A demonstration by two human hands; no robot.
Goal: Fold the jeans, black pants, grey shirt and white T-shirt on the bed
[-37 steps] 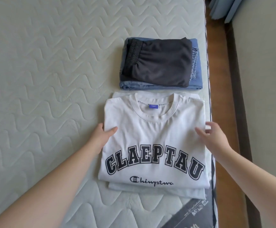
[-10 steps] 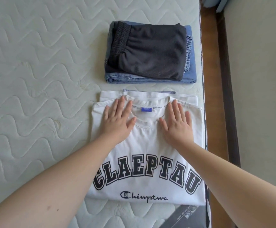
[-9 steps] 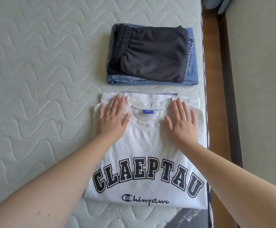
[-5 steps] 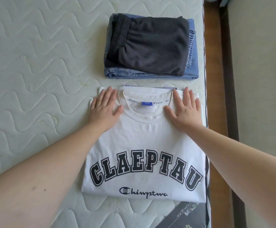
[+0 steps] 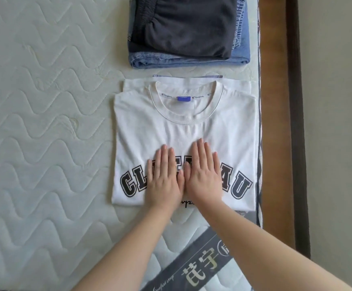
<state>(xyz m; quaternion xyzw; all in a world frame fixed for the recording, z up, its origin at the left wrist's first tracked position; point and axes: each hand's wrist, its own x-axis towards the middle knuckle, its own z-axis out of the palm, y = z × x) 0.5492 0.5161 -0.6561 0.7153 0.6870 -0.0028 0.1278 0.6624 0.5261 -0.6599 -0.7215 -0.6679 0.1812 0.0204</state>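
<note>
Black pants (image 5: pixel 189 26) folded atop jeans (image 5: pixel 241 53), just beyond white T-shirt (image 5: pixel 183 131). Left hand (image 5: pixel 163 179), right hand (image 5: pixel 202 175) flat, fingers straight, pressing T-shirt print. Looks nearly finished; grey shirt barely visible beneath.

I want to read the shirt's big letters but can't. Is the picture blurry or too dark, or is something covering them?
Head view: light is soft and even, no glare, only faint shadows. The white T-shirt looks sharp; the left hand and right hand lie flat over the middle letters. The black pants are cut off at the top edge.
</note>
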